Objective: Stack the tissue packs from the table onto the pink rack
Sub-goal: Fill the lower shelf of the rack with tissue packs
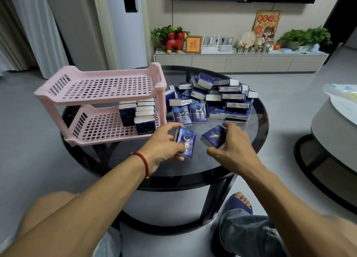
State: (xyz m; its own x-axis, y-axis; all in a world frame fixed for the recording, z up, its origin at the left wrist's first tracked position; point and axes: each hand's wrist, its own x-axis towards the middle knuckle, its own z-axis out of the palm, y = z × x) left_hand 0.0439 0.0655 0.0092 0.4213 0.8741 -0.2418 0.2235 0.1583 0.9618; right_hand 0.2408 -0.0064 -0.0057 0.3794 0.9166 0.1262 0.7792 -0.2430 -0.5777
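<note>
I see two hands, one pack each: left hand (164,141) grips a tissue pack (185,142); right hand (234,146) grips another pack (213,136). Pink rack (100,94), two tiers, far left; about six packs (139,114) on its lower tier; pile (216,98) too jumbled to count on the table (193,164).

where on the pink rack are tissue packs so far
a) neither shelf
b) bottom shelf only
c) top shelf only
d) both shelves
b: the packs stand at the right end of the bottom shelf, while the top shelf of the rack holds none.
</note>
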